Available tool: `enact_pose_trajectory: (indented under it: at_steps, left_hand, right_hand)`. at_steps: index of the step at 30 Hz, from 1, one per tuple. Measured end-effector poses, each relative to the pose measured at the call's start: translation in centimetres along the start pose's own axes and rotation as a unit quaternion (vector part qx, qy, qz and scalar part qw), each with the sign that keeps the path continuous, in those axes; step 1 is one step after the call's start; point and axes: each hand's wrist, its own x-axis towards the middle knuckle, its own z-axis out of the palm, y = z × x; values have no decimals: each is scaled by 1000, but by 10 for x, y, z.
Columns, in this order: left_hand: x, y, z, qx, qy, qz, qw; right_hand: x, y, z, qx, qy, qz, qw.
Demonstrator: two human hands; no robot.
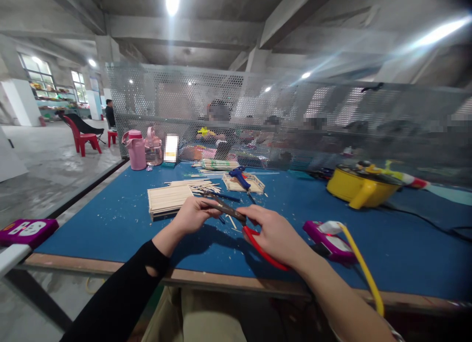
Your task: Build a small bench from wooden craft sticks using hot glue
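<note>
Blue tbl [114, 236], sticks [206, 186]; mesh screen [165, 101]; concrete flr [59, 172]; RH [276, 231]—gripping scissors [233, 212]; LH [191, 215]—can't tell

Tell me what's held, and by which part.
The right hand holds the scissors by the red handles; whether the left hand grips anything near the blades cannot be told.

Perforated partition [177, 96] stood behind blue surface [118, 229]; red chair [84, 139] occupied grey floor [70, 182] at left; ceiling lamps [172, 2] were lit.

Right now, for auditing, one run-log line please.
right hand: red-handled metal scissors; left hand: at blades; pale wooden slatted box: near left hand
</note>
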Motion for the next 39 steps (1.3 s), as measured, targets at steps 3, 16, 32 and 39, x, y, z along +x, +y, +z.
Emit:
enact_pose_trajectory:
  at_steps: [3, 16, 32, 39]
  left_hand:
    - [0, 1, 0, 0, 1, -4, 1000]
    - [0, 0, 0, -5, 1, -3, 1000]
    - [0, 5, 0, -13, -8, -5, 1000]
    - [0, 4, -1, -16, -13, -5, 1000]
  right_hand:
    - [1, 0, 0, 13, -1, -5, 1000]
    - [0, -1, 0, 21, 3, -11, 1000]
    - [0, -5, 2, 16, -2, -1, 1000]
    - [0, -6, 0, 19, -13, 8, 1000]
